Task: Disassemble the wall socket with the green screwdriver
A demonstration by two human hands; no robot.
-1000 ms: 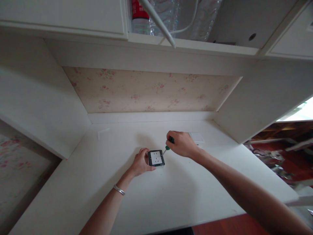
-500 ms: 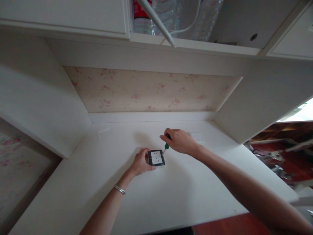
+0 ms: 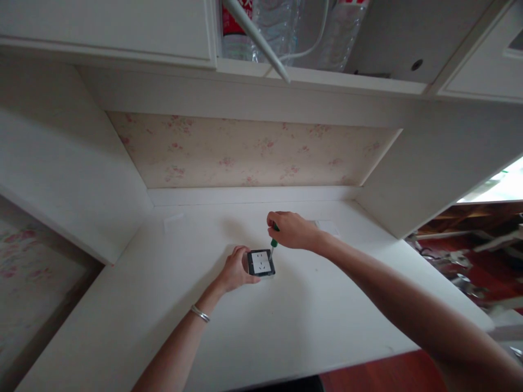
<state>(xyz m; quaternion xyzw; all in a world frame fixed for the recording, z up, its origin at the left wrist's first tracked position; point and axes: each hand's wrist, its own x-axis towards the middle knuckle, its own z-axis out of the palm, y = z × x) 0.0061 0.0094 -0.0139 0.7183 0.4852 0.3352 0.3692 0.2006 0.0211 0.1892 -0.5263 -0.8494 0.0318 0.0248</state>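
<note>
A wall socket [image 3: 261, 262] with a white face and a black frame is on the white desk, its slotted face turned up. My left hand [image 3: 237, 268] grips it from the left, thumb at the near edge and fingers at the far edge. In my right hand [image 3: 288, 228] is a screwdriver [image 3: 274, 242] with a green handle, the fingers wrapped round it. Its shaft points down to the right side of the socket's frame, and the tip appears to touch there. Part of the handle is hidden by my fingers.
Flat white pieces lie on the desk [image 3: 229, 343], a plate [image 3: 328, 226] behind my right wrist and a pale piece [image 3: 174, 223] at the back left. Overhead, a cabinet shelf [image 3: 368, 84] holds plastic bottles [image 3: 278, 32], and a white rod [image 3: 261, 43] hangs out.
My right hand and the screwdriver have shifted slightly left, and the screwdriver stands a little more upright. My left hand and the socket stay almost in place.
</note>
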